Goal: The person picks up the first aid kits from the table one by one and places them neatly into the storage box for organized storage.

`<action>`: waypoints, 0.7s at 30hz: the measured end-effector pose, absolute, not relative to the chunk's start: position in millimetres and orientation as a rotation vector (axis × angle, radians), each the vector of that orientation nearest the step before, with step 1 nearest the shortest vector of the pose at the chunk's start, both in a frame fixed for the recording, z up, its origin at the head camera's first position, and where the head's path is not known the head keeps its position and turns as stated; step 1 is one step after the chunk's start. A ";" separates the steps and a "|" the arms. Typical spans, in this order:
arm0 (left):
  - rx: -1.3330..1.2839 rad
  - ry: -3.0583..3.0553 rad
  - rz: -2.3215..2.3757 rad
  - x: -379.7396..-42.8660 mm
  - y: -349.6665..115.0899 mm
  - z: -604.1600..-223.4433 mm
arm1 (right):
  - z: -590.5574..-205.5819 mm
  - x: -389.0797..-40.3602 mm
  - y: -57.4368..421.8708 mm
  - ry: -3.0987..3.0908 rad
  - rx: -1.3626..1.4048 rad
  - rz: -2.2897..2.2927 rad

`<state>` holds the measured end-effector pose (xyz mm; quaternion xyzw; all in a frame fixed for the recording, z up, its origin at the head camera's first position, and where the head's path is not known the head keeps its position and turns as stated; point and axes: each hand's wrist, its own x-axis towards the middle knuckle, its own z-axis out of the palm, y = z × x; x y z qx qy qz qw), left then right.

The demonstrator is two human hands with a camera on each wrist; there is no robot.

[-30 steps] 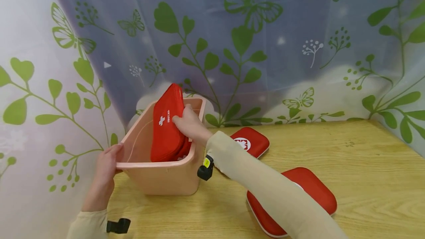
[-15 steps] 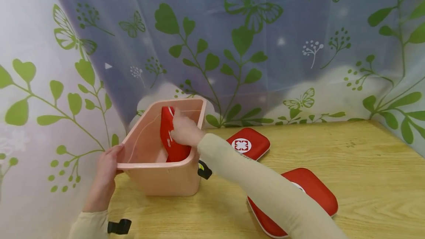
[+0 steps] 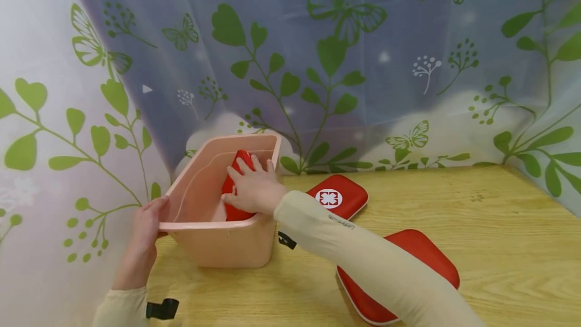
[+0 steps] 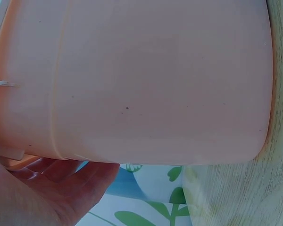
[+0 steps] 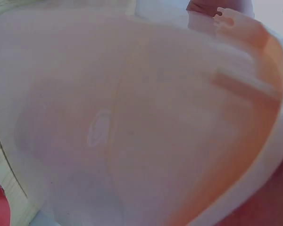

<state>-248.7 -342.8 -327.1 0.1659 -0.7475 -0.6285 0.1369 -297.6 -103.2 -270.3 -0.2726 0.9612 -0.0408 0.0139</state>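
Observation:
A pink plastic bin (image 3: 222,246) stands tilted-looking at the left of the table, its wide mouth facing up. My left hand (image 3: 144,231) grips its left rim; the left wrist view shows those fingers (image 4: 96,176) curled beneath the rim. Inside the bin, against its right side, a red first aid pouch (image 3: 235,212) stands on end, partly covered. Over the pouch my right hand (image 3: 254,188) spreads its fingers, touching or just above it; I cannot tell which. The right wrist view is mostly filled by the bin's outer wall (image 5: 146,122).
One red hard case (image 3: 347,193) with a white round emblem lies on the wooden table (image 3: 499,246) right of the bin. A second red case (image 3: 424,254) lies nearer, partly under the right forearm. A printed curtain (image 3: 290,64) hangs behind.
The red first aid pouch has gone from above the rim down into the bin. My right hand has let go of it and spread its fingers. My left hand stays on the rim.

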 end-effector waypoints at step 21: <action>0.507 -2.138 -1.847 -248.8 -340.9 -324.7 | -268.1 -291.9 -50.9 2.969 -0.903 -0.264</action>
